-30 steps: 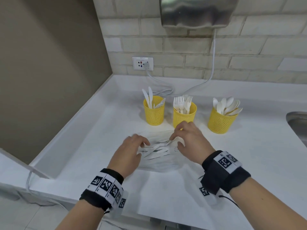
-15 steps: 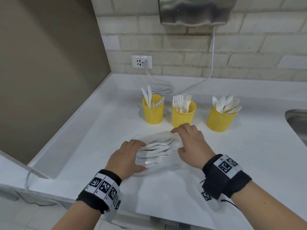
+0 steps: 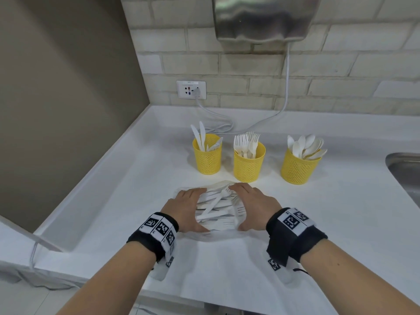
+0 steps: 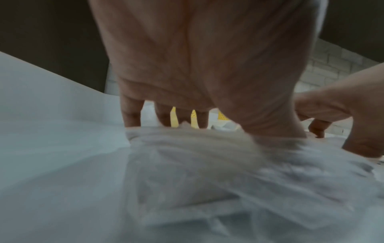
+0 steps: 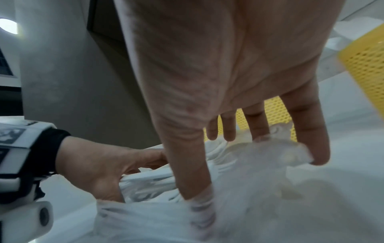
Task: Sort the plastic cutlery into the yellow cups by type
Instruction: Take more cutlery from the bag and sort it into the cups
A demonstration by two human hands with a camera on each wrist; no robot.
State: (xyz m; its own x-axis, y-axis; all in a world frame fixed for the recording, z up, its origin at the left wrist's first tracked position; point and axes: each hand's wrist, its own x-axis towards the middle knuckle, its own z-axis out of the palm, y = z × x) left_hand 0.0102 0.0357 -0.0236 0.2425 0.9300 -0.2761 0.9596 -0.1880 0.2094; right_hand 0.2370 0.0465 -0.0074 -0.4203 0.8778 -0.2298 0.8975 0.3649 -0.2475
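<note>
A pile of white plastic cutlery lies on a clear plastic bag on the white counter. My left hand rests on the pile's left side with fairly straight fingers. My right hand rests on its right side, fingers stretched, thumb on the bag. Behind stand three yellow mesh cups: the left cup holds knives, the middle cup forks, the right cup spoons. In the wrist views the cutlery and the bag are blurred.
A brick wall with a socket and a cable runs behind the cups. A steel hand dryer hangs above. A sink's edge is at the right. A brown wall bounds the counter's left.
Both hands have moved closer to me and now flank the pile, pressing in from each side. The cutlery has been gathered into a tighter heap.
</note>
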